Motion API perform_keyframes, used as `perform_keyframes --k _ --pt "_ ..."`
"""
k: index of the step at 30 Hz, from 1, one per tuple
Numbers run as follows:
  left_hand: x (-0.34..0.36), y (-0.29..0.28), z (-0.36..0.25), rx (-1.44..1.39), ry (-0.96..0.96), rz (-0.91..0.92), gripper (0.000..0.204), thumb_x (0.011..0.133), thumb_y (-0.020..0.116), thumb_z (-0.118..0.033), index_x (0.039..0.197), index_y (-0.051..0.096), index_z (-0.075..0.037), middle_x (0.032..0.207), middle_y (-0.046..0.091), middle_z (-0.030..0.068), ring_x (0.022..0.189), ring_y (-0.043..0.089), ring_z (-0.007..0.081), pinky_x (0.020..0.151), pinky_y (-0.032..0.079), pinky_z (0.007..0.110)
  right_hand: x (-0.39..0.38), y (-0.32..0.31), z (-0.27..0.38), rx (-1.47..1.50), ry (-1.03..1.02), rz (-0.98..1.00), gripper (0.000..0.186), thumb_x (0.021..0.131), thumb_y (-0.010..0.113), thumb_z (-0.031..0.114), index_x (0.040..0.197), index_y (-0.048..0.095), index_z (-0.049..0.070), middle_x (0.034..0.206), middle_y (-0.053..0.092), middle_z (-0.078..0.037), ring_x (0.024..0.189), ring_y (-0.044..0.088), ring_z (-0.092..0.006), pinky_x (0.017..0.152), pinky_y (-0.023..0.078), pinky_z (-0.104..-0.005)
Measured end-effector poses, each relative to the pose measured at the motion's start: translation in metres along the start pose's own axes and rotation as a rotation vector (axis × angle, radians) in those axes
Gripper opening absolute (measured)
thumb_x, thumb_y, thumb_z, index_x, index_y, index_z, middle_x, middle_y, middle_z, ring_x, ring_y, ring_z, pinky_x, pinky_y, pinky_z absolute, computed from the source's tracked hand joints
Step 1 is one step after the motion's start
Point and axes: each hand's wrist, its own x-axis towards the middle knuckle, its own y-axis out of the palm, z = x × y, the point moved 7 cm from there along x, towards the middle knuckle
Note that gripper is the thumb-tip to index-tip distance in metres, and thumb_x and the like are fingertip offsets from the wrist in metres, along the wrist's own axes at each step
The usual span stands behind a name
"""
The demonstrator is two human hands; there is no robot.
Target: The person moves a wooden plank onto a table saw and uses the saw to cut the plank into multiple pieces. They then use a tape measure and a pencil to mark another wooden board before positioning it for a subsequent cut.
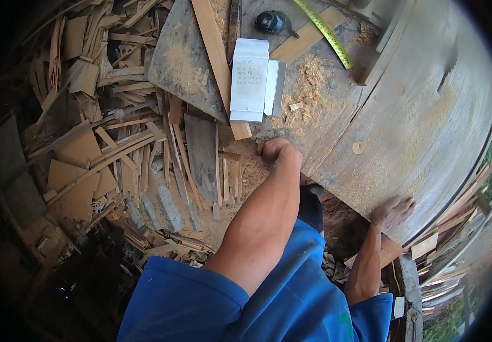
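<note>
My left hand is at the near edge of the dusty bench top, fingers curled under; what they hold, if anything, is hidden. My right hand rests palm-down with fingers spread on the pale wooden board at the right. Just beyond my left hand lies an opened white carton with handwriting on it, over a long wooden strip. A black tool or case, a short plank, a yellow tape measure and a heap of shavings lie on the bench.
Piles of wood offcuts and board scraps fill the left side and the ground below the bench. A dark upright board leans under the bench's left part. More stacked strips stand at the lower right, with greenery beyond.
</note>
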Motion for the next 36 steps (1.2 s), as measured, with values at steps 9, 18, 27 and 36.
perform_keyframes --k 9,18,27,36 --pt "-0.004 0.001 -0.004 0.109 0.084 0.006 0.051 0.099 0.045 -0.01 0.145 0.033 0.006 0.138 0.055 0.0136 0.112 0.064 0.0109 0.086 0.055 0.024 -0.001 0.002 -0.005 -0.014 -0.009 -0.013 0.068 0.102 0.046 0.05 0.151 0.043 0.004 0.156 0.037 -0.026 0.145 0.034 -0.0412 0.119 0.026 -0.0513" --pt "0.003 0.003 -0.002 -0.066 0.035 -0.002 0.038 0.1 0.039 -0.01 0.136 0.037 0.001 0.125 0.06 0.0095 0.101 0.068 0.0101 0.083 0.057 0.025 -0.001 0.001 -0.003 -0.006 0.001 -0.008 0.067 0.102 0.045 0.05 0.152 0.042 0.005 0.157 0.036 -0.026 0.146 0.033 -0.0415 0.12 0.025 -0.0515" --pt "0.029 0.017 -0.003 -0.26 -0.076 -0.014 0.058 0.098 0.044 -0.005 0.155 0.033 -0.005 0.14 0.058 0.0155 0.106 0.069 0.0167 0.084 0.058 0.03 0.0 0.002 0.002 0.002 -0.019 -0.005 0.068 0.102 0.045 0.05 0.153 0.04 0.005 0.157 0.036 -0.025 0.146 0.033 -0.0407 0.119 0.025 -0.0511" --pt "-0.002 0.004 -0.011 0.324 0.143 -0.028 0.054 0.101 0.043 -0.007 0.153 0.035 0.001 0.137 0.059 0.0144 0.106 0.066 0.0112 0.085 0.056 0.028 -0.002 0.004 -0.006 -0.01 -0.018 -0.012 0.066 0.102 0.046 0.048 0.153 0.041 0.006 0.157 0.037 -0.024 0.145 0.034 -0.0407 0.118 0.027 -0.0513"
